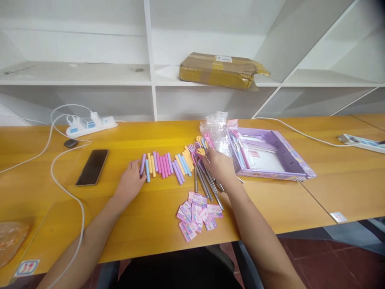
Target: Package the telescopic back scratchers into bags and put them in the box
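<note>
My left hand [132,180] is closed at the left end of a row of foam-like handle tubes, its fingers around a purple handle tube [142,163]. A blue handle tube [147,170] lies against its thumb side. The row, with several pink handle tubes [163,165], runs right in mixed pastel colours. My right hand [219,165] has its fingers closed at a yellow hand-shaped back scratcher head [201,152]. Beneath that hand, several metal back scratcher rods [207,186] fan toward me. Pink and purple heads sit beside it; its fingertips are partly hidden.
Printed cards [195,214] lie piled near the front edge. Clear plastic bags [217,130] and a purple box [281,174] holding bagged scratchers stand at right. A phone [92,167], white cable and power strip [92,126] are at left. A taped parcel [218,71] rests on the shelf.
</note>
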{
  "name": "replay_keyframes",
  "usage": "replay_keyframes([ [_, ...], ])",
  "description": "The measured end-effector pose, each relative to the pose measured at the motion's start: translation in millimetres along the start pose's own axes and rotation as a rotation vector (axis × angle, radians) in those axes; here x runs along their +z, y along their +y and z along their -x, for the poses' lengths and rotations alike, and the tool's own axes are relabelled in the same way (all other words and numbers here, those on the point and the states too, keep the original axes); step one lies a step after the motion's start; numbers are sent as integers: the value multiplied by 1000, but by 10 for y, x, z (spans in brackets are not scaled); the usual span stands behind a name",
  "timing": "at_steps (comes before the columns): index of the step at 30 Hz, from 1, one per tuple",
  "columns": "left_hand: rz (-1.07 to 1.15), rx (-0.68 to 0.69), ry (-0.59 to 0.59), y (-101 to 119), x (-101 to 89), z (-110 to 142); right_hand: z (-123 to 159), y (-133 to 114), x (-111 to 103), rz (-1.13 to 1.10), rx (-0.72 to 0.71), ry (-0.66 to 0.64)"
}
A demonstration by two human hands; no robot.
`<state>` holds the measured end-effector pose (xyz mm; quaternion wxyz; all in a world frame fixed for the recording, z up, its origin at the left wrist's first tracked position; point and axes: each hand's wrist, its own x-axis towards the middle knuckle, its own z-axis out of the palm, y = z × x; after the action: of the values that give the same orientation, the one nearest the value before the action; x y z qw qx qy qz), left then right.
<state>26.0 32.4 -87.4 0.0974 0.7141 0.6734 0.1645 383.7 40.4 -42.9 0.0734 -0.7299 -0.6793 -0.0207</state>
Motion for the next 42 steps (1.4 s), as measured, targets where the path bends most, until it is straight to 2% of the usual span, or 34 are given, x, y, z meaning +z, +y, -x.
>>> replay_keyframes([
  [3, -67, -34, -17, 48, -62, 11, 23, -52, -8, -38, -39, 14],
  [7, -162, -109, -109, 123, -157, 42, 44, -101, -3, -44, -99, -52],
  [10, -193, -101, -151, 162, -193, 67, 50, -126, -2, -45, -118, -87],
  [15, -178, -79, -118, 171, -172, 85, 53, -41, -57, 6, -94, -46],
  [20, -151, -23, -91, 151, -135, 87, 75, 47, -100, 51, -184, -181],
  [26, -164, -52, -106, 122, -114, 70, 101, -94, -78, 116, -113, -272],
  [31, -138, -66, -59, 85, -122, 35, 84, -165, -27, 120, -49, -233],
  [33, -126, -83, -80, 55, -136, 22, 76, -175, 6, 123, -57, -213],
  [38, -137, -25, -87, -8, -157, 30, 91, -203, 46, 159, -110, -217],
  [42, -188, -56, -25, 62, -203, 81, 122, -242, 24, 175, -142, -229],
])
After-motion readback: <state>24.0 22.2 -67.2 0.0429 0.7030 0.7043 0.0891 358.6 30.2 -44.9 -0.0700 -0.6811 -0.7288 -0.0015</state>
